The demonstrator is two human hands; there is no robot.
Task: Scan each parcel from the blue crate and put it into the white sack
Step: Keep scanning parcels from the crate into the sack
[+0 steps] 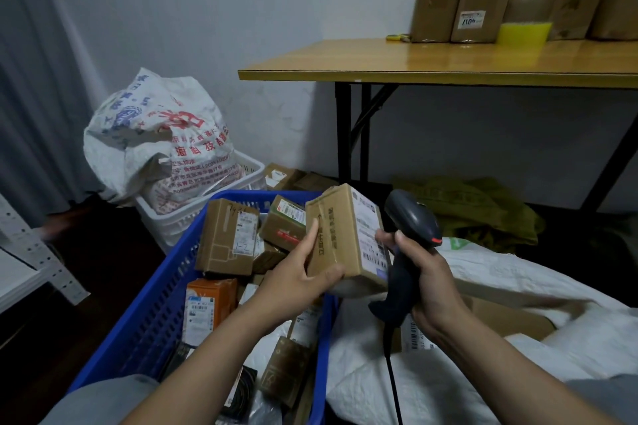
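Note:
My left hand (299,274) grips a small cardboard parcel (345,238) from the left and below, holding it above the right rim of the blue crate (152,314). Its white shipping label faces right. My right hand (426,281) holds a dark handheld scanner (409,228) by the handle, its head just right of the label, and two fingertips touch the parcel's label side. The crate holds several more cardboard parcels (228,238). The white sack (500,355) lies open at lower right, with cardboard parcels inside.
A full printed white bag (152,134) sits in a white basket (193,214) behind the crate. A wooden table (431,59) with open cartons (483,0) stands at the back right. An olive cloth (483,210) lies under it. A grey metal shelf (31,259) is at left.

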